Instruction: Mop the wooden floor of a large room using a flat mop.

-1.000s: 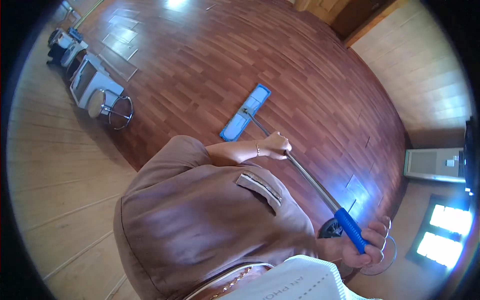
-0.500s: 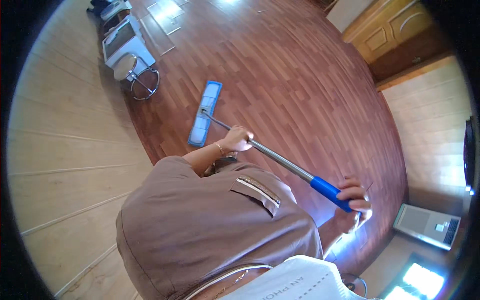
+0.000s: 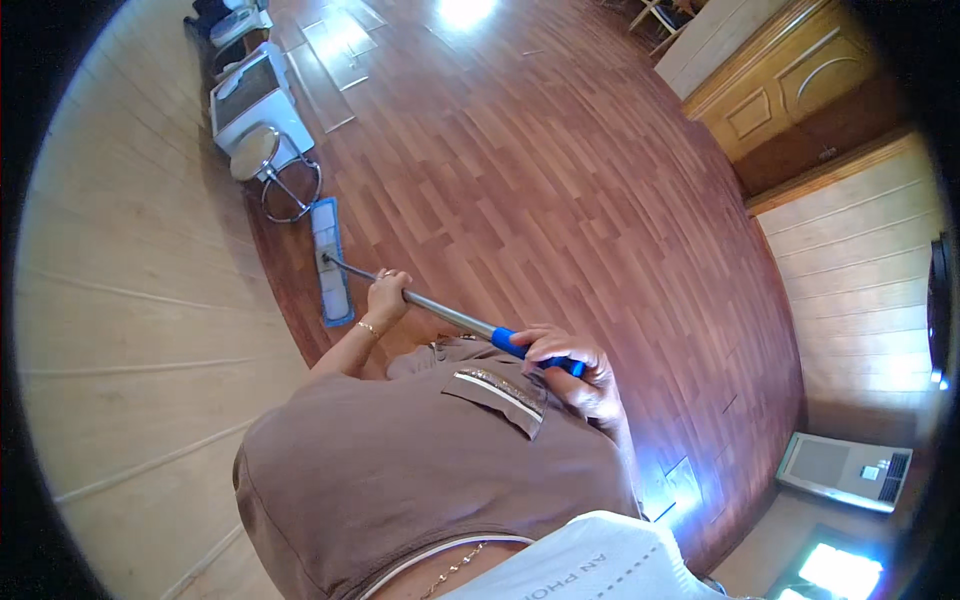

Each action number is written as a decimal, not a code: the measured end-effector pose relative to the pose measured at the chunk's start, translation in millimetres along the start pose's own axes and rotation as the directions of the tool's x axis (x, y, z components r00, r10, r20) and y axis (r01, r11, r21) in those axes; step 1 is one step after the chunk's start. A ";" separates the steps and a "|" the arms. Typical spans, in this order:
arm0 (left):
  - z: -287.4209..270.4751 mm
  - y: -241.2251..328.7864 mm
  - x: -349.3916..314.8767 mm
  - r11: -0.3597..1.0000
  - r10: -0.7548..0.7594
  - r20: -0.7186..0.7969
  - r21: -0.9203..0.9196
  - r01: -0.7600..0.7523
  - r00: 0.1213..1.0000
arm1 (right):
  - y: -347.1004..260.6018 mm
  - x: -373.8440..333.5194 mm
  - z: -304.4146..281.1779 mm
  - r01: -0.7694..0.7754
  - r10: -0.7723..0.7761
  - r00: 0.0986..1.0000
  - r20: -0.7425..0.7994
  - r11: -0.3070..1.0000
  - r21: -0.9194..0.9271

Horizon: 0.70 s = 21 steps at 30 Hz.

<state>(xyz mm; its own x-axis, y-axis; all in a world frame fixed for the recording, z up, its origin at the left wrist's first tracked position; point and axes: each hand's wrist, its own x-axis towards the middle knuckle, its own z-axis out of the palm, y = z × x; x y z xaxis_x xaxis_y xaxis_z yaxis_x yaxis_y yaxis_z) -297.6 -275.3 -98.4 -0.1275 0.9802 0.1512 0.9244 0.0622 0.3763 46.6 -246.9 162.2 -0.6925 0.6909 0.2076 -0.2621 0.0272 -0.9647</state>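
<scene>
A flat mop [image 3: 333, 285] with a long blue-edged, pale head lies on the wood floor at the left, close to the wall. Its metal pole runs up to the right toward my body. My left hand [image 3: 388, 296], with a bracelet at the wrist, is wrapped round the lower part of the pole. Around the blue grip [image 3: 508, 340] at the pole's upper end, my right hand [image 3: 575, 365] is closed, in front of my brown shirt. The mop head's far end is close to the base of a round stool.
The round stool [image 3: 256, 153] with a chrome foot ring stands by the left wall, beside a white cabinet [image 3: 262, 95]. A wooden door [image 3: 780, 85] is at the far right. A white appliance [image 3: 845, 470] stands at the lower right.
The mop head has slid left across the floor to near the wall and stool. Both hands have moved left with the pole, the right one now closer to my chest.
</scene>
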 end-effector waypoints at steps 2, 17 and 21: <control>-8.2 6.5 11.5 1.000 -0.016 0.040 -0.003 0.017 0.999 | 3.4 -1.0 -1.6 -0.008 0.008 0.999 -0.038 1.000 0.009; 32.7 125.2 87.1 0.811 0.522 0.305 -0.465 -0.354 0.797 | -77.9 -58.7 25.2 0.112 -0.360 0.776 -0.519 0.887 -0.448; 71.0 183.5 112.6 0.713 0.675 0.321 -0.514 -0.476 0.664 | -87.5 -78.7 29.8 0.068 -0.477 0.612 -0.631 0.826 -0.559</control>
<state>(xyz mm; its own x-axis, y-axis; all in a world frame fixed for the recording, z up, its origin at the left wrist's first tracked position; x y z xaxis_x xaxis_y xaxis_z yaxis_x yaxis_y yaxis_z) -116.8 -140.2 -77.2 0.6545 0.7536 0.0612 0.5354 -0.5191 0.6663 104.1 -325.1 235.1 0.1251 0.8655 0.4850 0.1119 0.4734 -0.8737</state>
